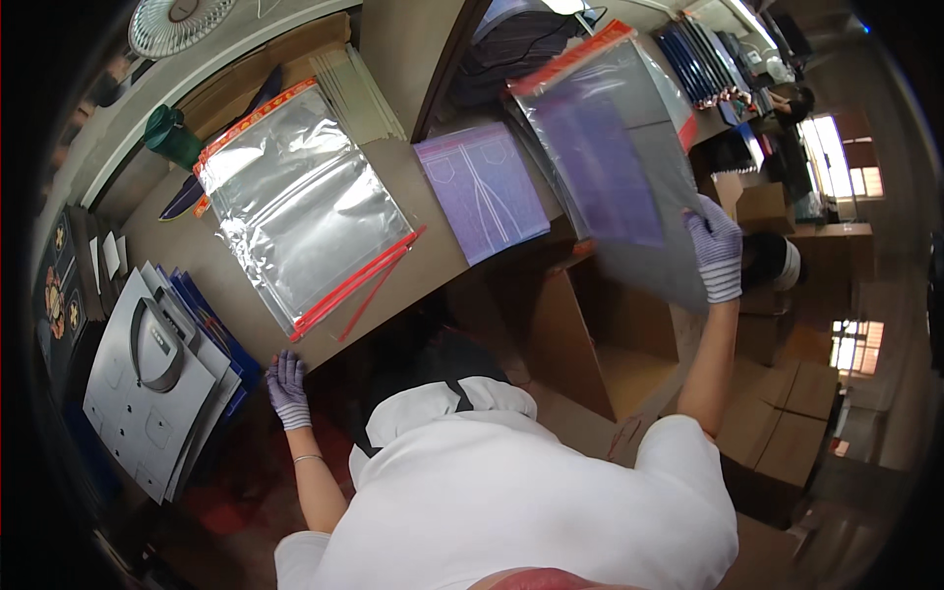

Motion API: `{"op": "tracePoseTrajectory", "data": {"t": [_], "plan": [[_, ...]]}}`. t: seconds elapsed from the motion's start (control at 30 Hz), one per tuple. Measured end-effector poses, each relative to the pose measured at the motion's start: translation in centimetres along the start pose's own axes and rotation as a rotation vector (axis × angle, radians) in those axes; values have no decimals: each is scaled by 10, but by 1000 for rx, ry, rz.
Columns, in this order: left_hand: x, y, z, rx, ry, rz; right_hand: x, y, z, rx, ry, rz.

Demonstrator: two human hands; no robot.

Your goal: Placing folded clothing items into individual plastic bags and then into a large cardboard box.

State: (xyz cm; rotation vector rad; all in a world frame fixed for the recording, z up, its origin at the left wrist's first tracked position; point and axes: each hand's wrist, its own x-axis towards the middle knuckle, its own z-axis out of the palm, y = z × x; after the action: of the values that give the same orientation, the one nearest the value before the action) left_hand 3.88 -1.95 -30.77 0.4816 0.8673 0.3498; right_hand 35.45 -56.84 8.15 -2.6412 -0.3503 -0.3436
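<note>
My right hand (715, 246), in a purple glove with a striped cuff, grips the right edge of a clear plastic bag (610, 157). The bag has an orange-red top strip, and grey and purple flat sheets show through it; it is tilted and partly blurred. My left hand (286, 383), gloved the same way, has its fingers stretched out at the table's front edge and holds nothing. Closest to it is a stack of clear plastic bags (305, 197) with red edges. Between that stack and the held bag lies a purple trouser-print sheet or folder (482, 187).
White handled carriers (147, 403) and blue ones stand left of the table (403, 265). A green bottle (175, 136) and a fan (177, 22) are at the back left. An open cardboard box (629, 344) sits below the held bag; more boxes (777, 413) are on the right.
</note>
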Motion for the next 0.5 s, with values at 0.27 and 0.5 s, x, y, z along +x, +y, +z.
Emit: {"op": "tracePoseTrajectory", "data": {"t": [0.27, 0.5], "plan": [[-19, 7, 12, 83, -5, 2, 79, 172, 214, -812, 141, -348], [-85, 46, 105, 1248, 161, 852, 109, 167, 284, -904, -186, -7]]}}
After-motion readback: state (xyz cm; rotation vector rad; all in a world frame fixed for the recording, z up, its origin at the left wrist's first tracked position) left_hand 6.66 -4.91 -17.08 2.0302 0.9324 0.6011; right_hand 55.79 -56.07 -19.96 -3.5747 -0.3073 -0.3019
